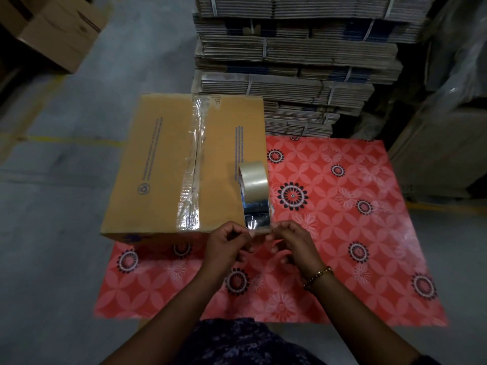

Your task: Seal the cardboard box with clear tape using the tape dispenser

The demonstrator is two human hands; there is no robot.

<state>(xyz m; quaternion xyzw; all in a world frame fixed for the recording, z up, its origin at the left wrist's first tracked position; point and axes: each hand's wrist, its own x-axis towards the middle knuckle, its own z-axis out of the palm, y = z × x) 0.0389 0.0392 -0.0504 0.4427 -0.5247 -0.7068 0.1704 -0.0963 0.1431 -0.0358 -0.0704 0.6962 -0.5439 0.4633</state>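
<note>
While both hands [259, 239] pinch tape [257, 216], box [163, 164] overhangs table edge [105, 306]

Both forearms bare, reaching forward and converging. Left hand [228, 239] and right hand [291, 242] close together at the same height, knuckles up, fingers curled inward, thumb and forefinger of each pinched. Gold bracelet [317, 277] on the right wrist.

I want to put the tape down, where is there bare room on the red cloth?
The cloth lies bare right of the tape roll and right hand, out to its right edge. Crowded: the box fills the far left corner, both hands mid-front.
</note>
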